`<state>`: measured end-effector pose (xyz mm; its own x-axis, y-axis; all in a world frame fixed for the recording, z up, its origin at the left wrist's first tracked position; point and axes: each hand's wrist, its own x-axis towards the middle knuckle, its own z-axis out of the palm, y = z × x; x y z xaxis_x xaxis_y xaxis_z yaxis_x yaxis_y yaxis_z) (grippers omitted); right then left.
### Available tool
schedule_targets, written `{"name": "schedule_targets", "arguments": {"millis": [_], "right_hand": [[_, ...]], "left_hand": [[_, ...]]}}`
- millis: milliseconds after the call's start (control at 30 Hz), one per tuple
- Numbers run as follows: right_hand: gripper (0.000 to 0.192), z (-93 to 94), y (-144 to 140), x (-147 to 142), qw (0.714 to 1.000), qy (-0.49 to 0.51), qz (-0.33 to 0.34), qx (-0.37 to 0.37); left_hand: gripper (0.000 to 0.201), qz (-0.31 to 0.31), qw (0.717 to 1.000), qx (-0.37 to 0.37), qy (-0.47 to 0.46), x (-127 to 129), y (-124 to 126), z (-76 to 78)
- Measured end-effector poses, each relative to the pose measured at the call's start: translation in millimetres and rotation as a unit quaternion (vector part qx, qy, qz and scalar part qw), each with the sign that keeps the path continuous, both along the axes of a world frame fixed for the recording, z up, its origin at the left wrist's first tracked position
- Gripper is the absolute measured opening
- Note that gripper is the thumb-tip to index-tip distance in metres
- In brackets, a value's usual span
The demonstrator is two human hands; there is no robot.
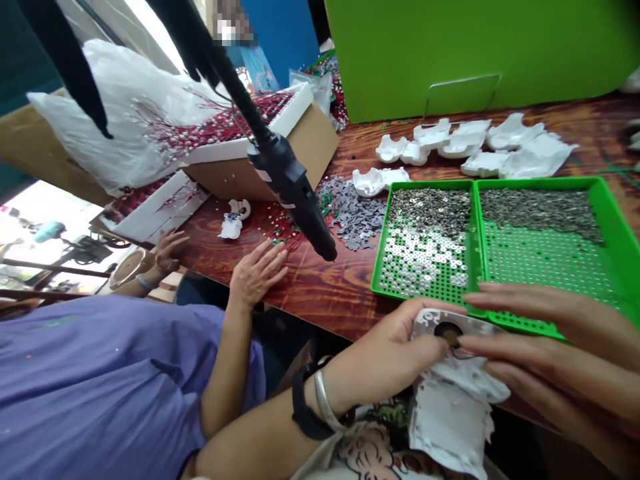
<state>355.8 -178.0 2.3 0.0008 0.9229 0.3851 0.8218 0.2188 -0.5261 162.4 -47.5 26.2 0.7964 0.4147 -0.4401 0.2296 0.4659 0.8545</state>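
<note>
The left hand [395, 350] grips a thin, grey-white moulded piece [450, 407] by its upper left edge, thumb on top and fingers curled beneath. The piece looks like pressed pulp or thin plastic, matte, with ragged, torn-looking edges, and it hangs down over the table's near edge toward the lap. Near its top sits a small round dark disc [449, 331] with a dull metallic sheen, pinched between the left thumb tip and the fingertips of the right hand [545, 347]. The right hand's fingers lie long and flat across the piece, pressing it from the right.

Just beyond the grip, touching the far side of the piece, stands a bright green plastic tray [477, 227] with a pegged, gridded floor and two compartments; both hold heaps of small shiny silver rings. Farther off lie white glossy shell-shaped mouldings [470, 143] on the dark, grained wooden table [325, 287]. To the left of the grip a black glue gun [295, 193] hangs slantwise, and another person's hand [257, 270] rests flat on the wood.
</note>
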Motion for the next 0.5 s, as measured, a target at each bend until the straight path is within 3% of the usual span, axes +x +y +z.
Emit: {"name": "schedule_targets", "arguments": {"millis": [167,300,500], "right_hand": [[0.029,18.9,14.9,8.0,0.998,-0.01,0.0,-0.064],[0.041,21.2,31.9,16.9,0.996,-0.024,0.084,-0.015],[0.055,22.3,50.4,22.1,0.991,0.024,0.1,-0.088]], "left_hand": [[0.035,-0.061,0.998,0.006,0.02,1.0,2.1,0.0],[0.038,-0.092,0.995,0.03,0.011,3.4,2.5,-0.8],[0.049,-0.118,0.993,-0.02,0.003,3.9,-1.2,-1.7]]}}
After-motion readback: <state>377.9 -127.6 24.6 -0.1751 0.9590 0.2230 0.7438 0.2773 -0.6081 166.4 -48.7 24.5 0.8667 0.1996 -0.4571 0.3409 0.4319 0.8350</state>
